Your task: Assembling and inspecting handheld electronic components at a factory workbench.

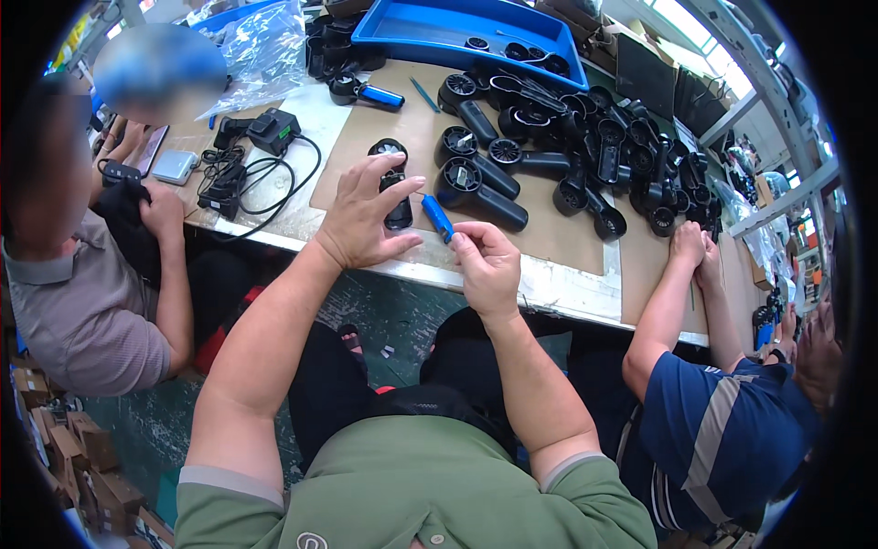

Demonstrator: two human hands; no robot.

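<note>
Both my bare forearms reach forward from the lower edge, elbows bent. My left hand (361, 220) lies palm down, fingers spread, thumb pointing toward my right hand (485, 265). That hand sits just beside it, knuckles up, fingers curled inward, thumb and forefinger pinched together.

A shallow blue plastic tray (430, 27) is sitting far beyond the fingers. A black charger block (273, 130) with its looping black cable (274, 178) is lying off to their left.

Bright, even daylight enters from windows at the far right, shadows stay soft, and the fisheye bends straight edges into a black rim, with blurred patches at far left.
</note>
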